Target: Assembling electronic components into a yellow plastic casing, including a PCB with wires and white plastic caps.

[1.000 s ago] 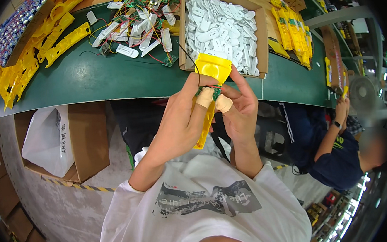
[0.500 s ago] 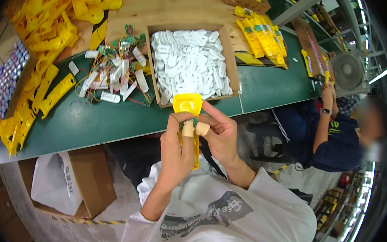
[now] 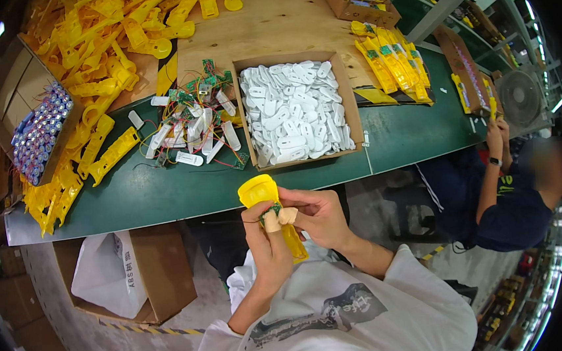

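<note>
In front of my chest, past the table's near edge, I hold a yellow plastic housing (image 3: 258, 189) with a wide scooped end and a long narrow body. It tilts, wide end up and to the left. My left hand (image 3: 268, 246) grips it from the left side, and my right hand (image 3: 322, 218) closes on it from the right. Both thumbs wear beige finger covers and press at a small green circuit board (image 3: 276, 209) set in the housing. A thin dark wire sticks out by my left fingers. The thumbs partly hide the board.
A cardboard box (image 3: 349, 97) of white plastic pieces stands on the green table (image 3: 183, 190). Left of it lie wired circuit boards (image 3: 200, 116), yellow housings (image 3: 114, 155) and a box of cylindrical cells (image 3: 43, 135). Filled yellow housings (image 3: 394, 61) lie right. A co-worker (image 3: 513, 190) sits at right.
The view has shifted a little. Both hands have drawn the housing nearer to me and left, and its wide end now leans left. The grip looks the same.
</note>
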`<control>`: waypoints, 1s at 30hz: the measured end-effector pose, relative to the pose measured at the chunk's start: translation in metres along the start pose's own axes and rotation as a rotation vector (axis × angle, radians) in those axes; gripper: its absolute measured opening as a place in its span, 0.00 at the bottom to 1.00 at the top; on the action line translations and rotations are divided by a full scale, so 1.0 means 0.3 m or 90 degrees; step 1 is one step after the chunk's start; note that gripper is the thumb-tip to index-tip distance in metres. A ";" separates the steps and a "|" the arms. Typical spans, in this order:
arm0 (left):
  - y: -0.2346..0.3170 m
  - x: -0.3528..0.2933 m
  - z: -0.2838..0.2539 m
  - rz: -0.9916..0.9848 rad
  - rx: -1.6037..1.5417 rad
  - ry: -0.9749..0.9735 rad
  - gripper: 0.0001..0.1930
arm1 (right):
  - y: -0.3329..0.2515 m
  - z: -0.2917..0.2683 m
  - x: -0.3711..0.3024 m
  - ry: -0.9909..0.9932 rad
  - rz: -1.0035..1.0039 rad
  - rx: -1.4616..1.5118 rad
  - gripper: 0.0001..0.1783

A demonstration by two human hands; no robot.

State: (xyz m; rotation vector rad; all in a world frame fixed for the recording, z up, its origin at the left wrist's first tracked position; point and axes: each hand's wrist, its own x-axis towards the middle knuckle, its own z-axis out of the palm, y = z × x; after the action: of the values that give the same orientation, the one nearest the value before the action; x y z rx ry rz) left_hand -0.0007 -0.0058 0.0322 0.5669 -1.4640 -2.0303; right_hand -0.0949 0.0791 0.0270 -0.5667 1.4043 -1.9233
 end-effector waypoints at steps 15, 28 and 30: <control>0.081 0.129 -0.102 -0.067 -0.076 0.001 0.12 | -0.277 -0.065 0.302 -0.132 -0.142 -1.122 0.08; 0.056 0.082 -0.074 -0.065 -0.081 -0.076 0.14 | -0.229 -0.023 0.120 0.000 0.038 -0.217 0.14; 0.063 0.089 -0.068 -0.082 -0.082 -0.085 0.14 | -0.205 -0.025 0.091 -0.072 -0.005 -0.081 0.14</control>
State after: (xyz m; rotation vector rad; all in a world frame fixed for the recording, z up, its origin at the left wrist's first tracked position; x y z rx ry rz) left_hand -0.0041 -0.0424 0.0434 0.4915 -1.3911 -2.2825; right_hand -0.1351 0.0753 0.0814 -0.7292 1.4601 -1.7881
